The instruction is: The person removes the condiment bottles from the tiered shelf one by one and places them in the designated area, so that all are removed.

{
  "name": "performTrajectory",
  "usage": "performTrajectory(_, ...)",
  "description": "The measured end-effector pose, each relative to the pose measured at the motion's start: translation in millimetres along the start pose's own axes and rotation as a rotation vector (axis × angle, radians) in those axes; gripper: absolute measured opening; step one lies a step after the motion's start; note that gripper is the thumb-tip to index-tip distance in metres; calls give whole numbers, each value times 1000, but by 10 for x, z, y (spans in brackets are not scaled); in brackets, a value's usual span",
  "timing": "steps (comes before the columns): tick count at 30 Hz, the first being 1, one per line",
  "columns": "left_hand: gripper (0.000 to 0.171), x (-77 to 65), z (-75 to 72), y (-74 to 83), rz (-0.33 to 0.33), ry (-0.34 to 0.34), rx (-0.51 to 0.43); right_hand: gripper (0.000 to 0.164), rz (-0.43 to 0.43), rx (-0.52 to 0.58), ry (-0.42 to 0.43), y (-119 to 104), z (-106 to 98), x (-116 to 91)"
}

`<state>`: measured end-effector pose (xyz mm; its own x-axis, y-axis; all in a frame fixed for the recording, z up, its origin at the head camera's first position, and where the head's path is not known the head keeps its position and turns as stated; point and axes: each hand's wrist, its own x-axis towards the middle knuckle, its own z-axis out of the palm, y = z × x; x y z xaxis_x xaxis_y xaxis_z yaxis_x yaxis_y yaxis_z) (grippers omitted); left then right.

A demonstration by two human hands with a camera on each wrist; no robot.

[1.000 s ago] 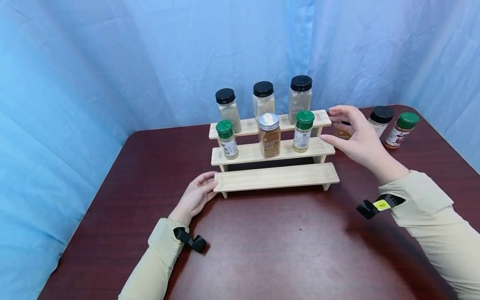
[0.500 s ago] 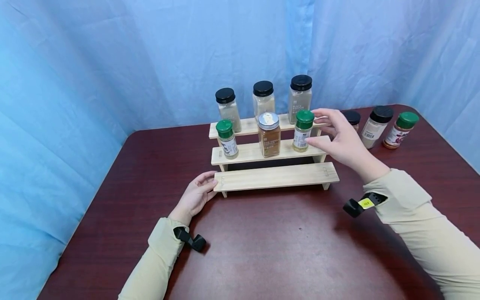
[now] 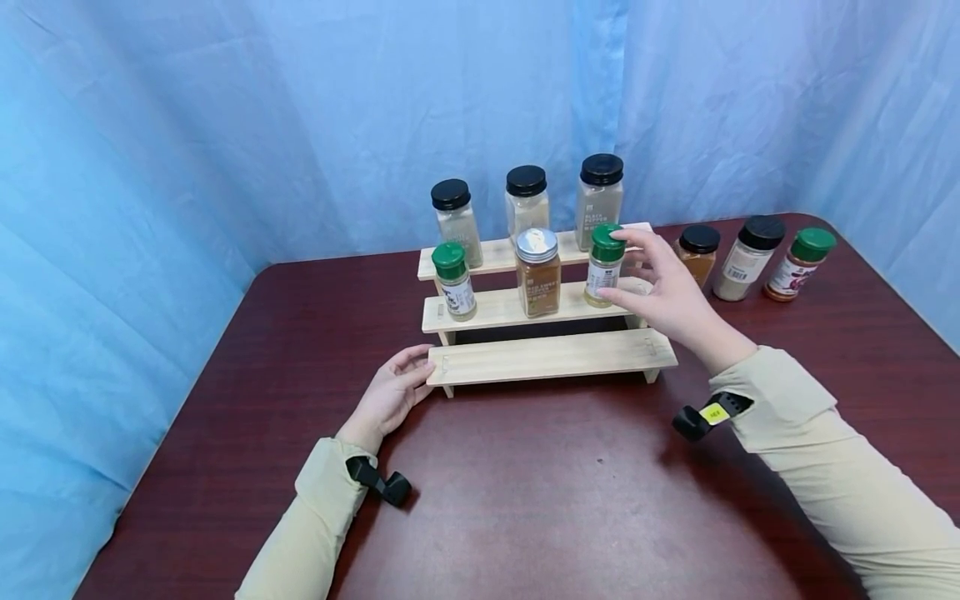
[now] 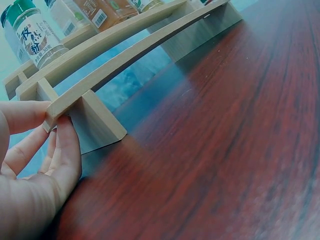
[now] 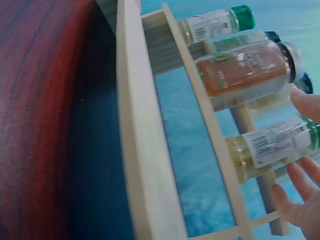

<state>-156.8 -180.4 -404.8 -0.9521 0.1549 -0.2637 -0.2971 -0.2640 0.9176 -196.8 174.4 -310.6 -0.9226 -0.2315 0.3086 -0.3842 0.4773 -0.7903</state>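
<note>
A three-tier wooden spice rack point(image 3: 551, 357) stands on the table. My left hand point(image 3: 393, 385) pinches the left end of its lowest shelf, thumb and fingertips at the board's edge in the left wrist view. On the right of the middle shelf is a green-capped spice jar point(image 3: 604, 265), upright. My right hand point(image 3: 670, 293) is beside it with fingers spread and relaxed, a fingertip at the cap and the thumb by the label. A silver-capped red pepper jar point(image 3: 537, 273) and another green-capped jar point(image 3: 455, 282) share that shelf.
Three black-capped jars, one being black pepper point(image 3: 600, 200), line the top shelf. Right of the rack stand an orange-brown jar point(image 3: 697, 252), a black-capped shaker point(image 3: 742, 258) and a green-capped jar point(image 3: 799, 265). Blue curtain point(image 3: 337, 125) hangs behind the table.
My right hand has moved left from the rack's right end to the green-capped jar on the middle shelf. That jar has shifted very slightly left. My left hand stays on the rack.
</note>
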Motion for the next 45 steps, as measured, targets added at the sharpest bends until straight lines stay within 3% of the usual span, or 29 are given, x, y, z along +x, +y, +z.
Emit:
performTrajectory(6, 43, 0, -2, -8, -1, -2, -1, 76, -11, -27, 13, 66, 120, -13)
performTrajectory(18, 38, 9, -4, -20, 0, 7, -9, 72, -69, -69, 120, 167, 254, -1)
performTrajectory(40, 45, 4, 7, -7, -3, 11, 19, 70, -112, -77, 192, 178, 277, -22)
performTrajectory(45, 40, -2, 9, -3, -6, 20, 12, 71, -118, -57, 188, 167, 262, -33)
